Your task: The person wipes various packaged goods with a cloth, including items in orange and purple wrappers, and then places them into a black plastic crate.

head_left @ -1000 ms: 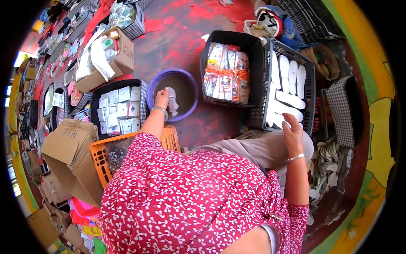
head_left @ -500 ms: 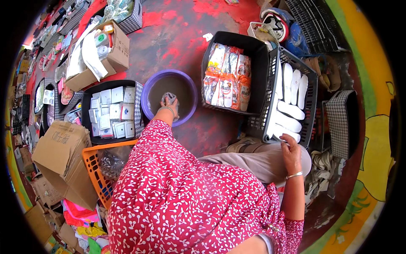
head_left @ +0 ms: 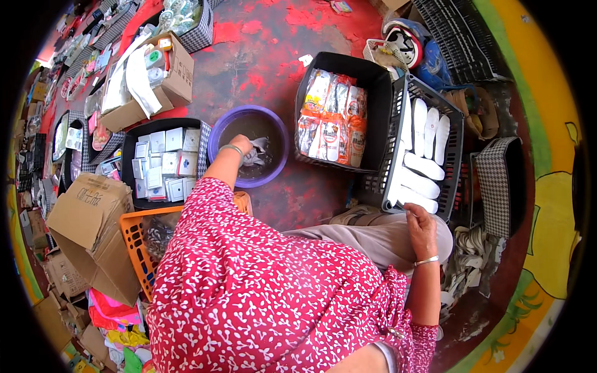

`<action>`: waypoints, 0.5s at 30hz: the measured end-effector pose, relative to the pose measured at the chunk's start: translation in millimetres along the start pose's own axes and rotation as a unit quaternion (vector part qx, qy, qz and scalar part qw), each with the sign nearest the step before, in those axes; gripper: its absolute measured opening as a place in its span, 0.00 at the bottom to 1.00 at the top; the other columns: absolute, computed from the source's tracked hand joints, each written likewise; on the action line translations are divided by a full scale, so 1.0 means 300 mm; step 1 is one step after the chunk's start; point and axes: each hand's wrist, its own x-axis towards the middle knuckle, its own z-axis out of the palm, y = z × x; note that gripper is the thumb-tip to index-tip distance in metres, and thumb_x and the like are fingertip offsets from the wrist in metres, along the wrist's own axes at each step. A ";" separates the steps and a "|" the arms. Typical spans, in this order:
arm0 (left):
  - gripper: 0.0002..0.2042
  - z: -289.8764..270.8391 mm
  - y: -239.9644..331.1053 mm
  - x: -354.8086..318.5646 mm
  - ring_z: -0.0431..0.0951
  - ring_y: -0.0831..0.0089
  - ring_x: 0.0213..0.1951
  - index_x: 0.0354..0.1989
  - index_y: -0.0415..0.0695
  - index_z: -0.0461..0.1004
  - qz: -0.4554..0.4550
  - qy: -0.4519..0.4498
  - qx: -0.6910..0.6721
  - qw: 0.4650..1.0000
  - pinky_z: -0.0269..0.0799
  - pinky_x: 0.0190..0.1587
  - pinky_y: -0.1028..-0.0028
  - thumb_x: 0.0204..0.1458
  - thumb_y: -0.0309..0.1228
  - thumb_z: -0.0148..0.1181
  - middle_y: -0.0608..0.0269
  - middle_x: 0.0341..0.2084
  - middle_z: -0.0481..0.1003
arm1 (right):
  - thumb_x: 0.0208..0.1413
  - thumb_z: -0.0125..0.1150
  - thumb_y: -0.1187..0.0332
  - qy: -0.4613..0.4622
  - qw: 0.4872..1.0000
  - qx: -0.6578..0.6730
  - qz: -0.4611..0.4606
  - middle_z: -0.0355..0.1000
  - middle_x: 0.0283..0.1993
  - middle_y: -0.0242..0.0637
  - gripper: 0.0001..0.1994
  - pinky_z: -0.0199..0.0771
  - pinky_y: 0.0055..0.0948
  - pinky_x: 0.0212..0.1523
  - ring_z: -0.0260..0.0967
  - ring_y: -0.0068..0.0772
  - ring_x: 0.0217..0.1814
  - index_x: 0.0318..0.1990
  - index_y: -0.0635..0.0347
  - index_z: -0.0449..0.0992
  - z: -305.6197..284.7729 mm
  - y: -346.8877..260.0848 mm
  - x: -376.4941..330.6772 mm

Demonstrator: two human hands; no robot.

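Observation:
A purple basin (head_left: 283,153) of murky water stands on the floor ahead of me. My left hand (head_left: 241,144) reaches over its near-left side, fingers closed on a wet grey cloth (head_left: 256,153) that hangs to the water. Over on the right, my right hand (head_left: 423,230) rests on my bent knee with loosely curved fingers and nothing visible in them. Just beyond it is a black plastic basket (head_left: 459,149) with several white insoles (head_left: 423,166). Beside this basket stands a black fabric bin (head_left: 380,99) of orange-and-clear packets (head_left: 333,118).
Left of the basin is a checked bin (head_left: 204,146) of small white boxes (head_left: 169,163). An orange crate (head_left: 138,239) and cardboard boxes (head_left: 93,217) crowd my left side. Another open carton (head_left: 177,78) stands farther off. A checked bin (head_left: 497,180) stands at the right.
My left hand has shifted slightly left and up, from pressing on the cloth to gripping its edge. My right hand stays on the knee; the view has tilted a little.

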 end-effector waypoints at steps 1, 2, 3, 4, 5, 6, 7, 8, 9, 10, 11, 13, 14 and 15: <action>0.16 -0.038 0.027 -0.049 0.74 0.54 0.46 0.38 0.35 0.75 -0.017 -0.005 -0.023 1.000 0.68 0.48 0.64 0.49 0.35 0.53 0.42 0.40 0.73 | 0.52 0.54 0.73 -0.001 1.000 0.002 0.003 0.74 0.34 0.33 0.09 0.68 0.22 0.32 0.66 0.20 0.26 0.40 0.61 0.76 -0.004 -0.002 -0.007; 0.16 -0.068 0.044 -0.089 0.75 0.55 0.44 0.38 0.34 0.75 -0.036 -0.010 -0.047 0.998 0.68 0.48 0.64 0.49 0.35 0.53 0.43 0.39 0.74 | 0.52 0.54 0.73 -0.004 1.000 0.004 0.004 0.74 0.33 0.33 0.09 0.67 0.21 0.32 0.66 0.20 0.26 0.40 0.61 0.76 -0.005 -0.006 -0.010; 0.16 -0.105 0.063 -0.124 0.76 0.55 0.42 0.37 0.34 0.75 -0.054 -0.013 -0.070 0.996 0.69 0.47 0.64 0.49 0.36 0.53 0.43 0.37 0.74 | 0.52 0.54 0.73 -0.005 1.000 0.007 0.006 0.74 0.33 0.32 0.09 0.67 0.21 0.31 0.65 0.20 0.26 0.40 0.61 0.76 -0.005 -0.007 -0.010; 0.16 -0.140 0.082 -0.165 0.77 0.56 0.36 0.34 0.34 0.75 -0.046 -0.033 -0.091 0.994 0.70 0.45 0.63 0.50 0.37 0.52 0.44 0.33 0.75 | 0.52 0.54 0.73 -0.006 1.000 0.006 0.007 0.74 0.32 0.32 0.09 0.67 0.21 0.31 0.65 0.19 0.26 0.40 0.61 0.76 -0.008 -0.006 -0.013; 0.16 -0.136 0.078 -0.167 0.77 0.56 0.35 0.34 0.34 0.75 -0.035 -0.038 -0.120 0.991 0.70 0.44 0.62 0.50 0.37 0.52 0.45 0.33 0.75 | 0.52 0.54 0.73 -0.007 1.000 0.006 0.008 0.74 0.31 0.31 0.09 0.67 0.21 0.30 0.65 0.19 0.25 0.40 0.61 0.76 -0.011 -0.004 -0.016; 0.16 -0.137 0.055 -0.164 0.77 0.57 0.34 0.34 0.33 0.75 -0.027 -0.038 -0.148 0.988 0.70 0.44 0.62 0.50 0.37 0.51 0.46 0.32 0.75 | 0.52 0.55 0.72 -0.009 1.000 0.008 0.006 0.74 0.30 0.31 0.08 0.66 0.20 0.30 0.65 0.18 0.25 0.39 0.61 0.77 -0.012 -0.003 -0.016; 0.16 -0.129 0.026 -0.153 0.77 0.57 0.33 0.33 0.33 0.75 -0.018 -0.042 -0.176 0.983 0.70 0.43 0.62 0.51 0.37 0.51 0.47 0.32 0.75 | 0.52 0.55 0.72 -0.007 1.000 0.005 -0.008 0.73 0.29 0.31 0.08 0.66 0.20 0.30 0.64 0.18 0.25 0.39 0.61 0.77 -0.016 -0.003 -0.019; 0.16 -0.130 -0.004 -0.138 0.77 0.56 0.32 0.34 0.33 0.74 0.043 -0.034 -0.099 0.994 0.70 0.39 0.62 0.51 0.37 0.49 0.46 0.32 0.74 | 0.52 0.55 0.72 -0.006 1.000 0.003 -0.023 0.73 0.29 0.31 0.08 0.66 0.20 0.30 0.64 0.18 0.25 0.39 0.61 0.77 -0.019 -0.003 -0.023; 0.17 -0.148 -0.004 -0.152 0.77 0.55 0.31 0.34 0.32 0.74 0.104 -0.016 -0.021 0.994 0.70 0.36 0.62 0.51 0.36 0.48 0.45 0.33 0.74 | 0.52 0.55 0.72 -0.001 0.999 -0.001 -0.038 0.73 0.28 0.31 0.08 0.66 0.20 0.29 0.64 0.18 0.25 0.39 0.61 0.77 -0.024 -0.002 -0.021; 0.17 -0.153 0.011 -0.163 0.77 0.57 0.28 0.34 0.31 0.73 0.068 0.003 -0.033 0.997 0.71 0.31 0.63 0.51 0.36 0.47 0.45 0.31 0.74 | 0.53 0.55 0.72 -0.001 0.999 0.009 -0.037 0.72 0.28 0.31 0.08 0.65 0.20 0.29 0.63 0.18 0.25 0.39 0.61 0.77 -0.024 -0.002 -0.024; 0.17 -0.161 0.025 -0.173 0.76 0.58 0.25 0.33 0.30 0.72 0.031 0.023 -0.044 0.998 0.71 0.27 0.64 0.51 0.35 0.47 0.46 0.28 0.74 | 0.53 0.55 0.72 -0.001 0.999 0.020 -0.036 0.72 0.27 0.31 0.08 0.65 0.20 0.29 0.63 0.18 0.25 0.39 0.61 0.77 -0.021 -0.005 -0.028; 0.16 -0.209 0.063 -0.219 0.76 0.60 0.22 0.31 0.29 0.72 0.011 0.049 -0.053 0.997 0.71 0.23 0.65 0.51 0.34 0.46 0.47 0.25 0.74 | 0.53 0.55 0.71 0.002 0.999 0.028 -0.037 0.71 0.26 0.30 0.08 0.65 0.19 0.29 0.62 0.17 0.25 0.38 0.61 0.77 -0.023 -0.003 -0.029; 0.16 -0.240 0.079 -0.233 0.76 0.60 0.22 0.30 0.29 0.72 0.027 0.055 -0.051 0.997 0.71 0.23 0.65 0.51 0.34 0.46 0.48 0.23 0.74 | 0.53 0.55 0.72 0.005 0.999 0.027 -0.039 0.70 0.25 0.30 0.08 0.64 0.19 0.29 0.62 0.17 0.25 0.38 0.61 0.77 -0.024 -0.002 -0.026; 0.16 -0.265 0.081 -0.263 0.75 0.60 0.21 0.28 0.29 0.73 0.039 0.059 -0.050 0.996 0.71 0.24 0.65 0.51 0.34 0.46 0.49 0.22 0.74 | 0.53 0.55 0.72 0.004 0.999 0.025 -0.041 0.70 0.25 0.30 0.07 0.64 0.19 0.29 0.61 0.17 0.25 0.38 0.61 0.77 -0.021 -0.002 -0.027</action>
